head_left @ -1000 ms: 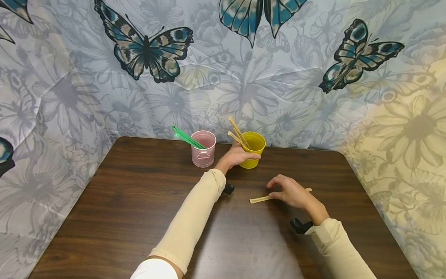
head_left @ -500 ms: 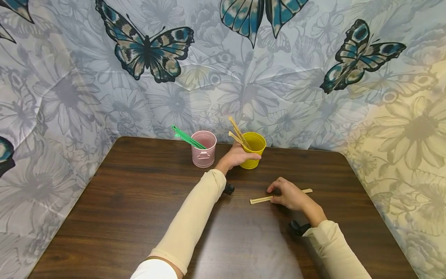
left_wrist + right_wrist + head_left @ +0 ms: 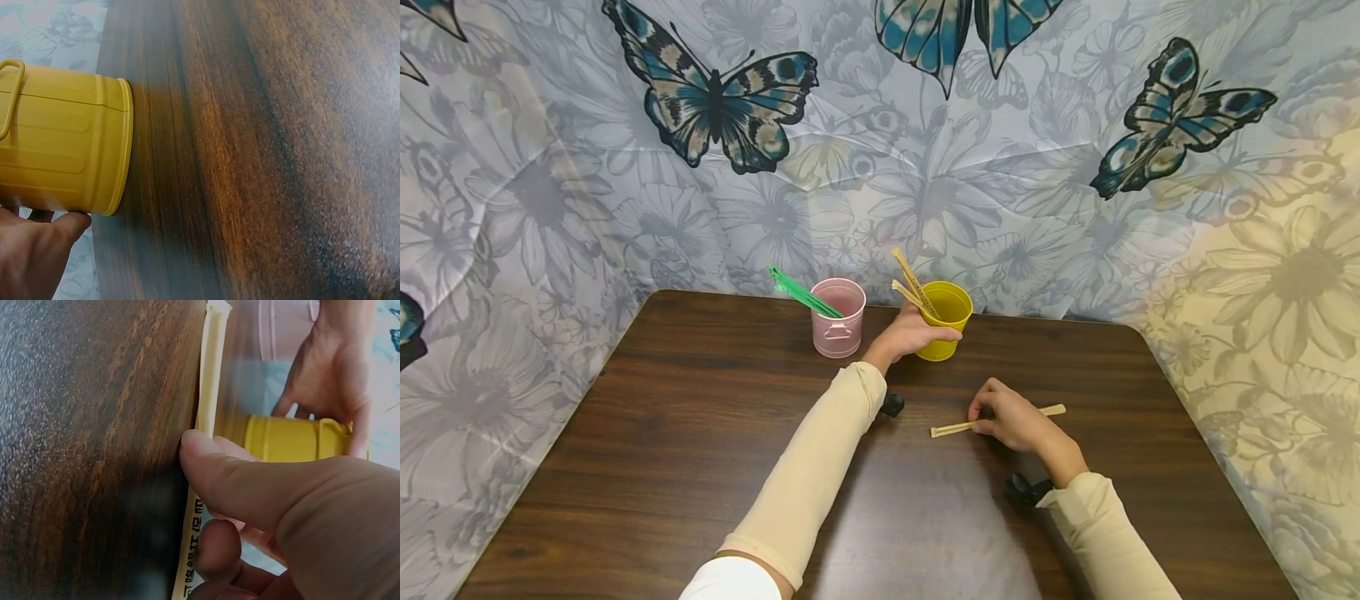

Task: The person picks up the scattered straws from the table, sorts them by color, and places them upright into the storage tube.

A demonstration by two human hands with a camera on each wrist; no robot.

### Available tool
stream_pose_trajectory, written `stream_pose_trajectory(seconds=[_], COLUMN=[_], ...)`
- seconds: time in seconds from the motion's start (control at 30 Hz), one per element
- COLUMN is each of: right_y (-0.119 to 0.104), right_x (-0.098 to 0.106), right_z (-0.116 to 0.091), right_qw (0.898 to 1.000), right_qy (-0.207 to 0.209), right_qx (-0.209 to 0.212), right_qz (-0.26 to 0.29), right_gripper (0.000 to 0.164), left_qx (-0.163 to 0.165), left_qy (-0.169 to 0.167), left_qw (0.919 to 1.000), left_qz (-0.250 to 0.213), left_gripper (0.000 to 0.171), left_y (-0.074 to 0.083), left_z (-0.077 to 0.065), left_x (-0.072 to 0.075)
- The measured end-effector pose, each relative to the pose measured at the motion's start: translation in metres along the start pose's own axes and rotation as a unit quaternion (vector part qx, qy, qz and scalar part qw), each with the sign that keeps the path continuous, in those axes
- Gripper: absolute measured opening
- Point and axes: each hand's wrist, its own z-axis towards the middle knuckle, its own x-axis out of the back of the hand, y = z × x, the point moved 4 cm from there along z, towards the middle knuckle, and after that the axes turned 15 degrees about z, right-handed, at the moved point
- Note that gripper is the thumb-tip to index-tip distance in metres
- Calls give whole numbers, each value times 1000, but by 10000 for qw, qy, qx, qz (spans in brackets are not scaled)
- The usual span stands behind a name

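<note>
My left hand (image 3: 912, 333) holds a small yellow bucket (image 3: 953, 307) near the back of the table, the thumb along its front and the other fingers behind it. In the left wrist view the bucket (image 3: 62, 137) appears sideways, its base on the wood. Two paper-wrapped straws (image 3: 912, 279) lean out of it to the left. Lower right, my right hand (image 3: 1017, 417) pinches another paper-wrapped straw (image 3: 951, 429) near its middle, close over the table. Dark printed characters run along that straw's wrapper (image 3: 212, 375) in the right wrist view; the thumb covers part of it.
Left of my left hand stands a pink bucket (image 3: 837, 337) with several green-wrapped straws (image 3: 805, 293) leaning left in it. Both buckets are near the back edge of the dark wooden table (image 3: 700, 433). A butterfly-and-flower cloth (image 3: 925, 192) hangs behind.
The right hand's fingers have closed on the paper-wrapped straw, and hand and straw have shifted slightly left. The left hand and yellow bucket hold still.
</note>
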Motion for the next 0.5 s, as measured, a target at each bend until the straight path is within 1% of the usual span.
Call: stream_pose_trajectory(seconds=[0.17, 0.33, 0.4, 0.5], right_y=[2, 4, 3, -1], right_x=[-1, -1, 2, 7], right_z=[-1, -4, -5, -5], right_qw=[9997, 9990, 9984, 9975], right_qy=[62, -11, -3, 97], right_qx=[220, 409, 512, 529], right_qz=[100, 193, 244, 465], right_gripper=[14, 13, 12, 11], left_qx=[63, 0, 24, 82], left_qy=[3, -5, -14, 4], left_qw=[10000, 10000, 10000, 10000], left_qz=[7, 8, 43, 44], left_gripper=[69, 69, 69, 70], left_y=[0, 0, 0, 1], left_z=[0, 1, 0, -1], left_x=[1, 0, -1, -1])
